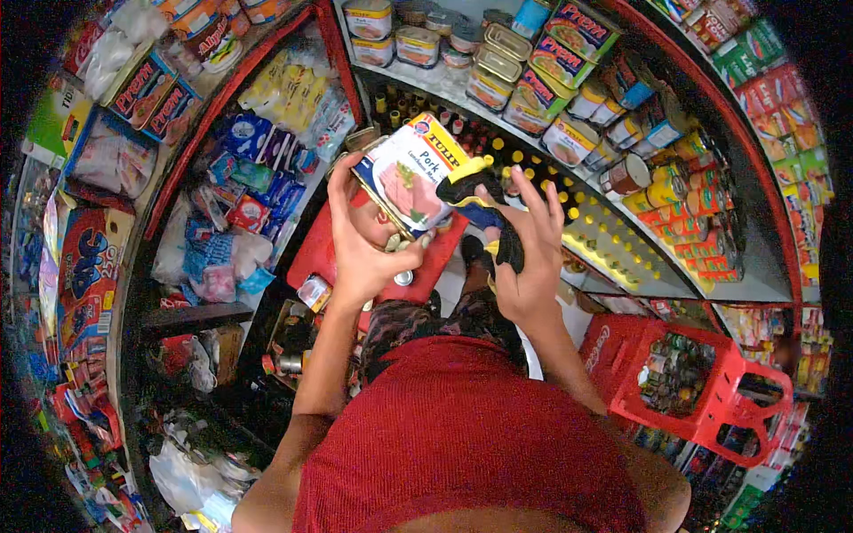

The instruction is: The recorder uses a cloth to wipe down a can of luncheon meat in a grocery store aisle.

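Observation:
My left hand holds a rectangular can of Tulip pork luncheon meat, its printed front tilted towards me. The thumb lies along the can's lower edge and the fingers wrap its left side. In my right hand is a crumpled black cloth with yellow and blue parts, pressed to the right side of the can. Two of the right fingers stick up away from the cloth. Both hands are above a red surface, where a small can stands to the left.
A shelf ahead bears stacked luncheon meat cans and other tins. Below it stand rows of bottles. On the left, a shelf holds packaged goods. A red plastic crate is at the right.

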`<state>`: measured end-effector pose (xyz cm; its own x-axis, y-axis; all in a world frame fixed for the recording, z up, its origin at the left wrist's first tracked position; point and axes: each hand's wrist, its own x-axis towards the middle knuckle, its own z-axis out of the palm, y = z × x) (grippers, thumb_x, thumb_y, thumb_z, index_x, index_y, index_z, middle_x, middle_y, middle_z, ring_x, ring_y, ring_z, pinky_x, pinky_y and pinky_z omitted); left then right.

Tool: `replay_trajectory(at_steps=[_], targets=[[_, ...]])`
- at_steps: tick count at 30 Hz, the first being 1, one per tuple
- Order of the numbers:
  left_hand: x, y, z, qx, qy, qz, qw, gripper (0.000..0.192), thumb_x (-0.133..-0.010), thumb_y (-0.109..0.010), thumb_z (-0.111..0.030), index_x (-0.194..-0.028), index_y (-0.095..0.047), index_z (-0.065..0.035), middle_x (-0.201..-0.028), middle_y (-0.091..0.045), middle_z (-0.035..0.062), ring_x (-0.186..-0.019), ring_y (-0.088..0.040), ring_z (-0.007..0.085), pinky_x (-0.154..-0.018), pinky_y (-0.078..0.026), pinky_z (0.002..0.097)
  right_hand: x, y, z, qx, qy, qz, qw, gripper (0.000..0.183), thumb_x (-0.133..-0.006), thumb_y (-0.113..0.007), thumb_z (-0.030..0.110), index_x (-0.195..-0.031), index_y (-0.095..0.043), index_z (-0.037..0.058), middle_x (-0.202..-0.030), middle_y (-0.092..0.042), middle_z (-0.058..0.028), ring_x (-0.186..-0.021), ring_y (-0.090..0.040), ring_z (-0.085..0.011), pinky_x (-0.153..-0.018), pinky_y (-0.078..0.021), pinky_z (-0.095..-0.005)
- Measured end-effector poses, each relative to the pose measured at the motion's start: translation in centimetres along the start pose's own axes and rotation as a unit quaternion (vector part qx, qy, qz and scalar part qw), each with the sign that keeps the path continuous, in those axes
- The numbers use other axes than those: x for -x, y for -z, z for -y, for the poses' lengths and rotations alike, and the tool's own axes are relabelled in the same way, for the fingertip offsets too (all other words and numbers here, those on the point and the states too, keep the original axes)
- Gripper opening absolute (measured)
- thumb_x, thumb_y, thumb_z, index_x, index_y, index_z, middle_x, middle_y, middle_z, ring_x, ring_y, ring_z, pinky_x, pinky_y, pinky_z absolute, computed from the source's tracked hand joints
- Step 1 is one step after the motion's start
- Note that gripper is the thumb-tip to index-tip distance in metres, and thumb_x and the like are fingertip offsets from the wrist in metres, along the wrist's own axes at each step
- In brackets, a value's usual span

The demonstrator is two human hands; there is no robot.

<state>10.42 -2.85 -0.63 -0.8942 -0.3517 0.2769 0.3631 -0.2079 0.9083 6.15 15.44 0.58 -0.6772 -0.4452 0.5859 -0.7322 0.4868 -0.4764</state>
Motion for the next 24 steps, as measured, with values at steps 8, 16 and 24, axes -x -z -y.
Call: replay_trajectory(at_steps=[8, 16, 24], targets=[[0.0, 0.3, 0.7, 0.003, 0.007, 0.066, 0.998, 0.100, -0.050, -0.072, 0.007, -0.135, -0.021, -0.0077, -0.131, -0.026, 0.0077, -0.119, -0.043, 0.0267, -0.096, -0.045, 0.0416, -4.9, -0.7, 0.2, 0.029, 0.050, 0.012, 0.998, 0.050, -0.068, -0.063, 0.013, -0.117, -0.055, 0.0089, -0.127, -0.050, -0.0177, -0.127, -0.039, -0.0330, -0.106, -0.0163, -0.0569], [0.8, 0.8, 1.7, 0.040, 0.067, 0.058, 0.995, 0.102, -0.052, -0.069, 0.010, -0.137, -0.017, -0.0113, -0.126, -0.037, 0.0133, -0.114, -0.049, 0.0262, -0.090, -0.050, 0.0371, -3.3, -1.9, -0.8, -0.020, 0.027, 0.076, 0.997, 0.060, -0.070, -0.060, 0.008, -0.129, -0.048, 0.0111, -0.129, -0.050, -0.0116, -0.130, -0.035, -0.0314, -0.109, -0.0147, -0.0552], [0.8, 0.8, 1.4, 0.001, 0.057, 0.094, 0.994, 0.103, -0.051, -0.065, 0.010, -0.139, -0.015, -0.0081, -0.132, -0.034, 0.0140, -0.111, -0.051, 0.0271, -0.092, -0.049, 0.0403, -2.4, -1.3, -0.1, 0.035, 0.111, 0.090, 0.989, 0.050, -0.064, -0.070, 0.025, -0.109, -0.058, 0.0053, -0.131, -0.051, -0.0029, -0.132, -0.034, -0.0296, -0.107, -0.0143, -0.0608]])
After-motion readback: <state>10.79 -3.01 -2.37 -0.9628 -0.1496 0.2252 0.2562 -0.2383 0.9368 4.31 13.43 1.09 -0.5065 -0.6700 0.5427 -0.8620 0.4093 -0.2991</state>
